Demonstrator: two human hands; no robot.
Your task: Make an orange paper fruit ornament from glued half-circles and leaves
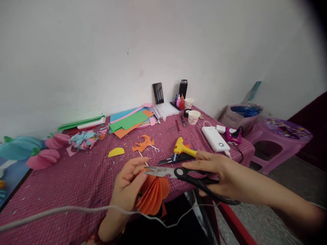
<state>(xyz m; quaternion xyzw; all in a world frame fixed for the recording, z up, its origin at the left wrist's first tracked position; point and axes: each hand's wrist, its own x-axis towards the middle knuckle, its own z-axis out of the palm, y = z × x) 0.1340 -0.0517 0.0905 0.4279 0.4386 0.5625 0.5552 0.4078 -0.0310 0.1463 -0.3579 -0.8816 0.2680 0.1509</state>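
Note:
Close to the table's front edge, my left hand [129,185] is closed on a fanned orange paper pumpkin [152,192] made of folded layers. My right hand [214,172] grips black-handled scissors [176,173] by their loops. The scissor blades point left and reach the fingertips of my left hand, at the top of the pumpkin. My fingers partly hide the spot where the tips meet the paper. Just beyond the scissors lie a yellow glue gun [181,147] and a dark utility knife [171,159].
Orange paper scraps [143,143], a yellow half-circle [116,152] and coloured sheets [130,120] lie on the checked cloth. Pink paper pumpkins [43,159] sit left. Paper cups [194,117], a power bank [216,139] and a purple socket block [233,136] stand right. A white cable [84,209] crosses in front.

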